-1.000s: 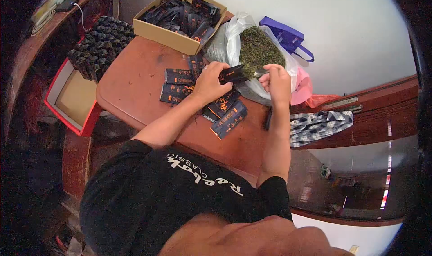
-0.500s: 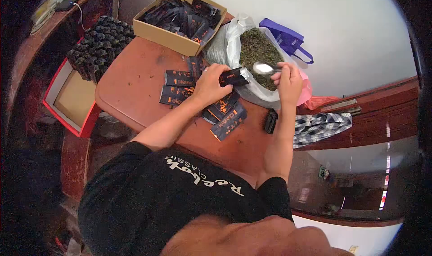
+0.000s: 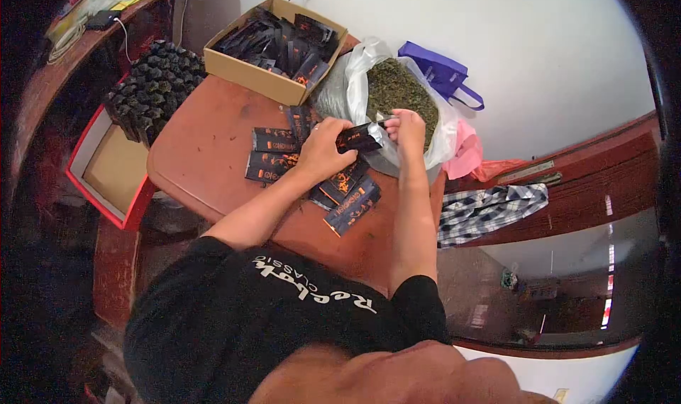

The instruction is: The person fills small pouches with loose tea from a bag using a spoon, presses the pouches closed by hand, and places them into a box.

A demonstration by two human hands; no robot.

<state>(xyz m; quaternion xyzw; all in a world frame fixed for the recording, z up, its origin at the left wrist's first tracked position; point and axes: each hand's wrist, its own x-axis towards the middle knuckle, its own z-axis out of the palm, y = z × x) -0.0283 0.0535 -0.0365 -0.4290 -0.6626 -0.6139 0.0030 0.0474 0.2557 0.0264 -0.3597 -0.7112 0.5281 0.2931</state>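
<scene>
My left hand (image 3: 324,151) is closed around a black sachet (image 3: 360,139) with orange print, its silvery mouth turned toward the right. Close to that mouth, my right hand (image 3: 406,131) grips a spoon (image 3: 384,119); only a small bit of the spoon shows, and I cannot see what its bowl carries. Just beyond the hands stands a clear plastic bag (image 3: 358,67) full of dried green-brown leaves (image 3: 401,92). Several more black sachets (image 3: 352,204) lie flat on the red-brown table (image 3: 202,134) around and under my left hand.
A cardboard box (image 3: 252,86) packed with black sachets sits at the table's back. To the left are a stack of dark bumpy pieces (image 3: 157,85) and a red-rimmed box lid (image 3: 106,166). A purple bag (image 3: 441,70), a pink bag (image 3: 464,148) and a checked cloth (image 3: 489,211) are at right.
My right hand has moved left and down, bringing the spoon from over the leaves to the sachet's mouth. My left hand still holds the sachet. The whole view has shifted slightly.
</scene>
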